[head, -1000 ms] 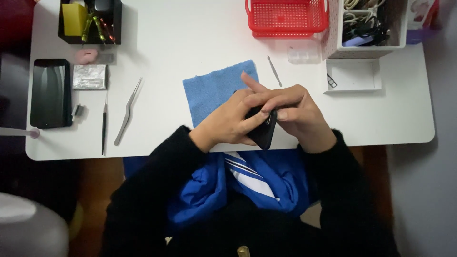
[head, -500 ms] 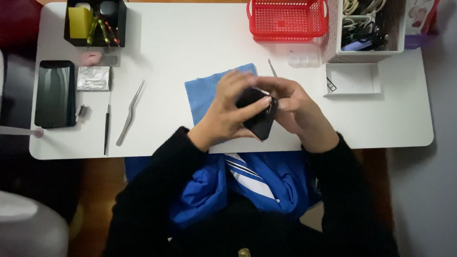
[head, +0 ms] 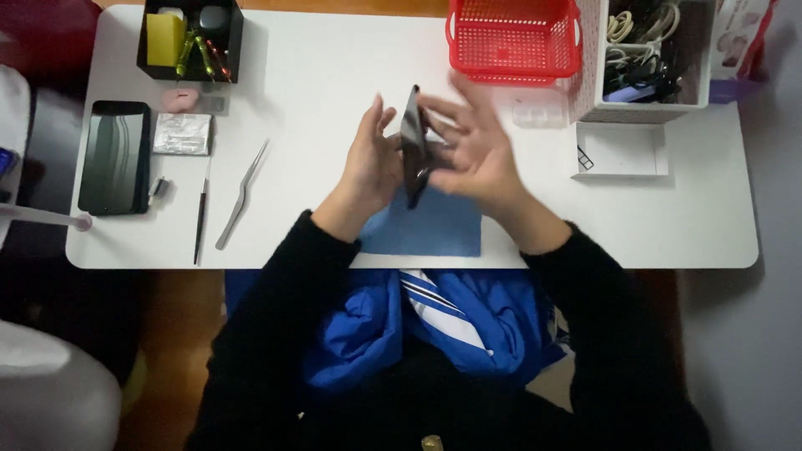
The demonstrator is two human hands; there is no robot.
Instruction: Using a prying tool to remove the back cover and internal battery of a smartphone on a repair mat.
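Observation:
A thin black phone point(head: 413, 146) stands on edge above a blue cloth point(head: 430, 225) on the white table point(head: 334, 92). My left hand point(head: 371, 163) holds the phone from the left side. On the phone's right, my right hand point(head: 472, 146) touches it with fingers spread; this hand is blurred. The cloth lies flat under both hands near the table's front edge.
A red basket point(head: 514, 38) and a white bin of cables point(head: 647, 54) stand at the back right, with a small white box point(head: 622, 150) below. On the left are a black organizer point(head: 190, 38), another phone point(head: 114, 157), a foil packet point(head: 183, 134), tweezers point(head: 241, 196) and a thin tool point(head: 200, 219).
Both hands have lifted the phone up and away from the table's front edge, over the cloth, and turned it on edge. My right hand's fingers have spread.

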